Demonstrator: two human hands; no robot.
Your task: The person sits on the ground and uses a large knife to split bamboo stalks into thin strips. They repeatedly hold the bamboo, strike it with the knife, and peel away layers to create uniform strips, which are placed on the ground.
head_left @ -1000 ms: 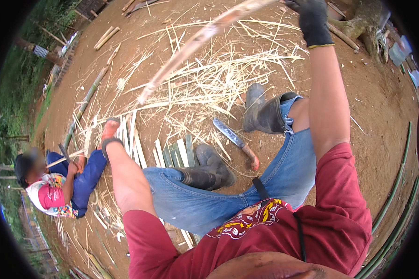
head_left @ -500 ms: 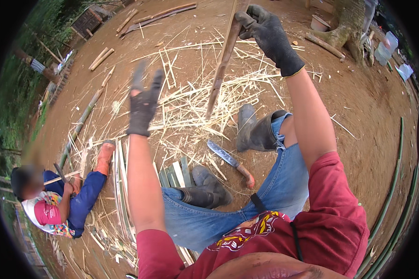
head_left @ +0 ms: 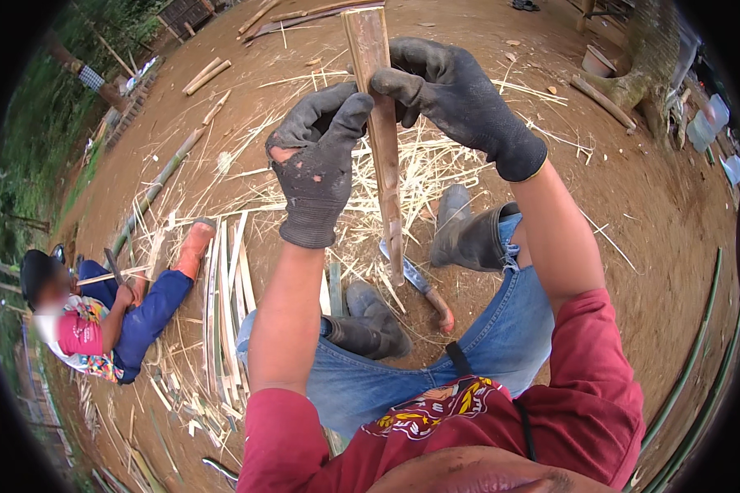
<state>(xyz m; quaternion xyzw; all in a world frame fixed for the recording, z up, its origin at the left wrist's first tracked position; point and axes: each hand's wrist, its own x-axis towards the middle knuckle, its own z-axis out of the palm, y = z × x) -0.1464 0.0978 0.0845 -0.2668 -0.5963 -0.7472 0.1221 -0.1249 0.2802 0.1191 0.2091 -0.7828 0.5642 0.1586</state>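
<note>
Out in front of me, both gloved hands hold a long brown wooden slat [head_left: 382, 156], broad at its top end and narrowing toward me. My left hand [head_left: 316, 152], in a worn dark glove with a hole near the thumb, pinches its left edge; the fingertips behind it are partly hidden. From the right side my right hand [head_left: 452, 94] grips it, thumb on the front face and fingers behind. Below the slat's tip a machete [head_left: 423, 287] with a wooden handle lies on the dirt between my boots, its blade partly covered by the slat.
Pale shavings [head_left: 436, 172] litter the ground ahead. Bamboo strips [head_left: 222, 304] lie by my left leg, and a bamboo pole [head_left: 160, 181] lies beyond them. At left a seated person [head_left: 99, 320] holds a blade. Green poles [head_left: 691, 353] lie at right, below a tree trunk [head_left: 654, 74].
My left hand has moved up and right from open air onto the slat. The slat has come lower and nearer, its broad end now in view, with my right hand still holding it.
</note>
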